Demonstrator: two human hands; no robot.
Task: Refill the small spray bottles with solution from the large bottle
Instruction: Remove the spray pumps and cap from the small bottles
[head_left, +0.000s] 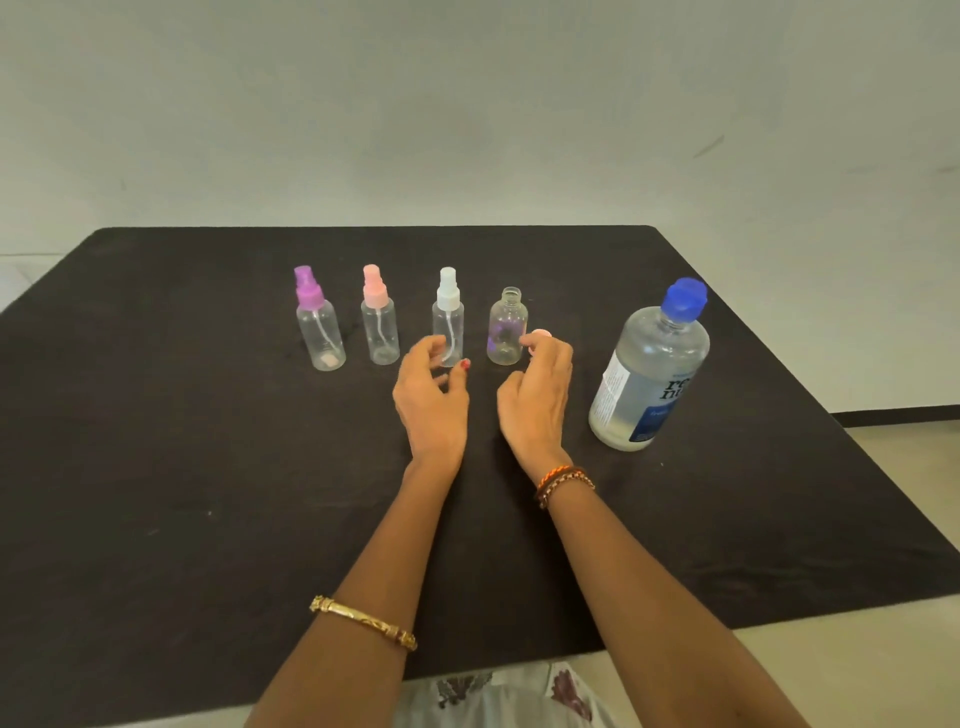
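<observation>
Several small clear spray bottles stand in a row on the black table (208, 467): one with a purple sprayer (318, 322), one with a pink sprayer (379, 325), one with a white sprayer (448, 317), and an uncapped bottle (507, 327) with an open neck. The large bottle (649, 369) with a blue cap stands upright at the right, holding clear liquid. My left hand (431, 400) hovers just in front of the white-topped bottle, fingers loosely curled, holding nothing. My right hand (537, 389) pinches a small pink cap (540, 335) beside the uncapped bottle.
A pale wall rises behind the table's far edge. The table's right edge drops to a light floor just behind the large bottle. Patterned clothing shows at the near edge between my forearms.
</observation>
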